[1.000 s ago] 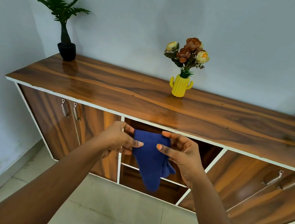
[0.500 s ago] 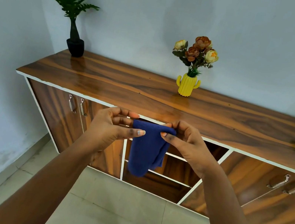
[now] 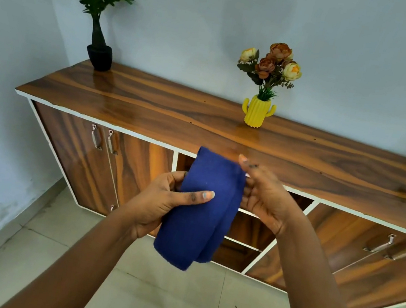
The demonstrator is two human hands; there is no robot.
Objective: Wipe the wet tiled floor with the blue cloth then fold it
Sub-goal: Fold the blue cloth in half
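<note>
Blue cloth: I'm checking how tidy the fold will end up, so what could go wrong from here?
1. The blue cloth is held in the air in front of the cabinet, with no surface under it, so its lower layers hang uneven and the fold may come out crooked.
2. The left hand pins it mainly with the thumb, while the right hand touches only the upper edge; a slip could probably drop it onto the tiled floor.

Soft even daylight, wide-angle edge bending
</note>
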